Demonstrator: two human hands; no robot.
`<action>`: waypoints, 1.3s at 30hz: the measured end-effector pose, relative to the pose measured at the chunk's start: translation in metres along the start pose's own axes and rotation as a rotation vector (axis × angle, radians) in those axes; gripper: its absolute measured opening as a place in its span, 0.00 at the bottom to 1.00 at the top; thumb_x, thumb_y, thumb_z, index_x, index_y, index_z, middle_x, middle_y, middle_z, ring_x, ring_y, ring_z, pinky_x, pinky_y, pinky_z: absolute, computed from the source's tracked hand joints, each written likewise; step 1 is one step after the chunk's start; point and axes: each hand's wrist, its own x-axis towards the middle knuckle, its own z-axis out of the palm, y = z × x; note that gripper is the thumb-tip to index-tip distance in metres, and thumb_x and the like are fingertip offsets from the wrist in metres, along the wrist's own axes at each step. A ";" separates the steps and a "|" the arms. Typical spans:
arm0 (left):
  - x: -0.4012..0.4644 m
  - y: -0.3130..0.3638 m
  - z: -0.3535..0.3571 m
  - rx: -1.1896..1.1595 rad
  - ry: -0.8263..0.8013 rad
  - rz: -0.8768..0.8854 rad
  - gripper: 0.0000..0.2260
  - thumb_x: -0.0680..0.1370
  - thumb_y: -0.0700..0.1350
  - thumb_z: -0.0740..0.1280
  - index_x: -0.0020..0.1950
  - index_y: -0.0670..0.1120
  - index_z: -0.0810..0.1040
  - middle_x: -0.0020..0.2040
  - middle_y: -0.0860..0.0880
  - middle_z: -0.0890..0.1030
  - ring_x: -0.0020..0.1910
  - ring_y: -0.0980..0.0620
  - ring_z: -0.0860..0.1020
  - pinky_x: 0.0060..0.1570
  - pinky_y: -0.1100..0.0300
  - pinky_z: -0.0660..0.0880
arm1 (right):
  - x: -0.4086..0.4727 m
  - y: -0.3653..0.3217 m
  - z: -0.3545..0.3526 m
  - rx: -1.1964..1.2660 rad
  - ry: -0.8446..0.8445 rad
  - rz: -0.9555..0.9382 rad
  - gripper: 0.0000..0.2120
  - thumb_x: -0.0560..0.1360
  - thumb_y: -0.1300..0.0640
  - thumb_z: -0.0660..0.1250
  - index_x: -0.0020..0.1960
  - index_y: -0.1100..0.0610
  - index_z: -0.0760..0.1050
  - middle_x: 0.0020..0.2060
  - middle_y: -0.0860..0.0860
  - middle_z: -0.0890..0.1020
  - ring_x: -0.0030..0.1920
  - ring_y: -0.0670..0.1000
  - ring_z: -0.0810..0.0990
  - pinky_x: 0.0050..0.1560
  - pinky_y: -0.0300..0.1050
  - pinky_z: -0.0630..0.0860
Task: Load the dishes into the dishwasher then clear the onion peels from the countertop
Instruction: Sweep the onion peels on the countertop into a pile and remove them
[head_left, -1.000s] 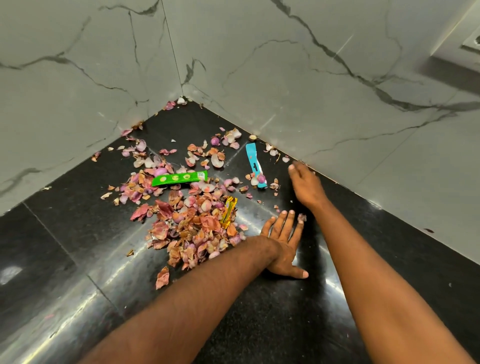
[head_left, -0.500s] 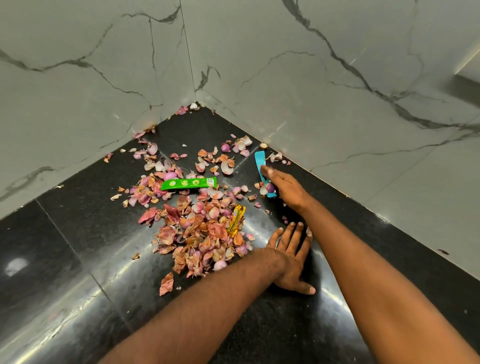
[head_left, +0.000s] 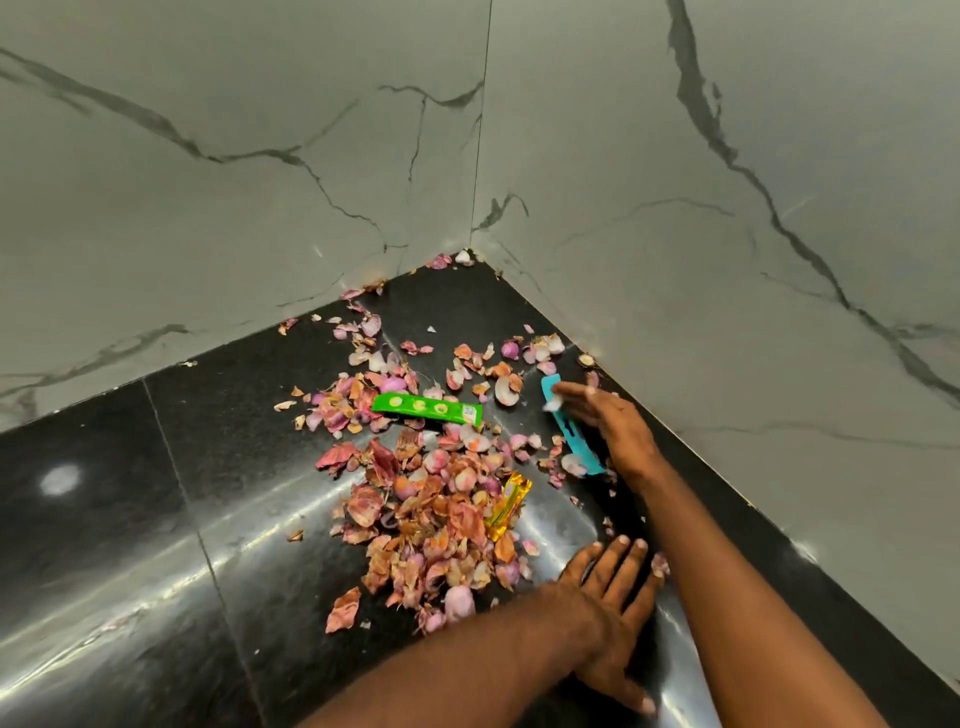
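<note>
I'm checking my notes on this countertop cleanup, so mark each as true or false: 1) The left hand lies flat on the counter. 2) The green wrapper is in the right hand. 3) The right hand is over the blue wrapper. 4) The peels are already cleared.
1) True: the left hand lies flat on the black countertop.
2) False: the green wrapper lies among the onion peels, untouched.
3) True: the right hand reaches over the blue wrapper.
4) False: peels cover the corner.
</note>
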 end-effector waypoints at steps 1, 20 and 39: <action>0.000 0.000 -0.001 -0.001 0.002 0.002 0.57 0.76 0.71 0.64 0.79 0.45 0.24 0.77 0.41 0.21 0.75 0.40 0.21 0.75 0.41 0.27 | -0.005 -0.005 0.002 0.029 -0.062 0.000 0.18 0.88 0.55 0.55 0.69 0.56 0.79 0.65 0.49 0.84 0.67 0.48 0.80 0.72 0.49 0.73; -0.001 0.002 -0.004 0.007 -0.052 -0.022 0.57 0.76 0.73 0.63 0.79 0.46 0.24 0.75 0.41 0.19 0.72 0.41 0.18 0.68 0.44 0.23 | -0.043 0.003 -0.002 0.042 0.441 -0.045 0.15 0.85 0.48 0.63 0.63 0.55 0.83 0.58 0.51 0.86 0.59 0.51 0.85 0.63 0.56 0.81; -0.007 0.007 -0.015 0.042 -0.216 -0.020 0.49 0.79 0.73 0.56 0.82 0.46 0.31 0.82 0.42 0.30 0.78 0.40 0.26 0.73 0.39 0.26 | -0.106 0.012 0.032 -0.194 -0.099 0.157 0.26 0.86 0.39 0.50 0.77 0.49 0.71 0.78 0.49 0.70 0.77 0.51 0.70 0.75 0.47 0.67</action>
